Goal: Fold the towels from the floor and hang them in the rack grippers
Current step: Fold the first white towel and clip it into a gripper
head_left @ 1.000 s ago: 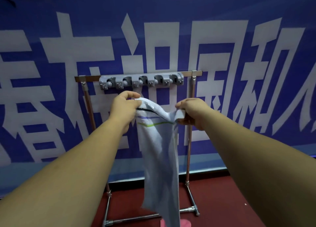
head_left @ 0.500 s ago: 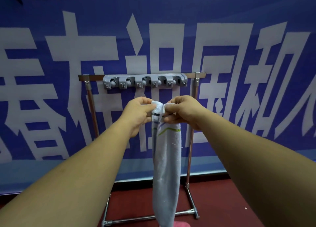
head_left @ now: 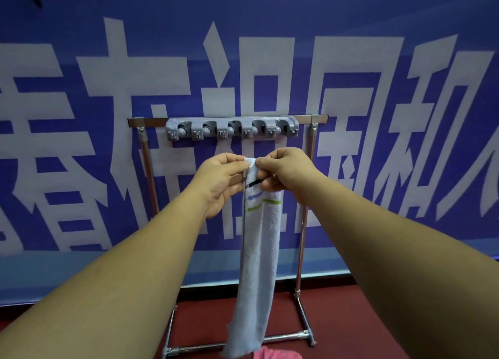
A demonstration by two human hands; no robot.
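A white towel (head_left: 258, 264) with black, blue and green stripes near its top hangs down in a long narrow fold in front of me. My left hand (head_left: 220, 181) and my right hand (head_left: 286, 173) both pinch its top edge, fingertips close together. Just above them the grey gripper strip (head_left: 232, 129) with several clips is fixed to the top bar of a metal rack (head_left: 303, 223). None of the clips holds anything. A pink towel (head_left: 275, 354) lies on the floor at the rack's foot, partly hidden by the white one.
A blue banner (head_left: 378, 20) with large white characters covers the wall behind the rack. The floor (head_left: 351, 318) is dark red. The rack's lower crossbar (head_left: 283, 337) and feet stand close to my legs.
My hands came together, bringing the towel's top corners side by side, so the towel now hangs as a narrower strip. Both hands rose slightly toward the gripper strip.
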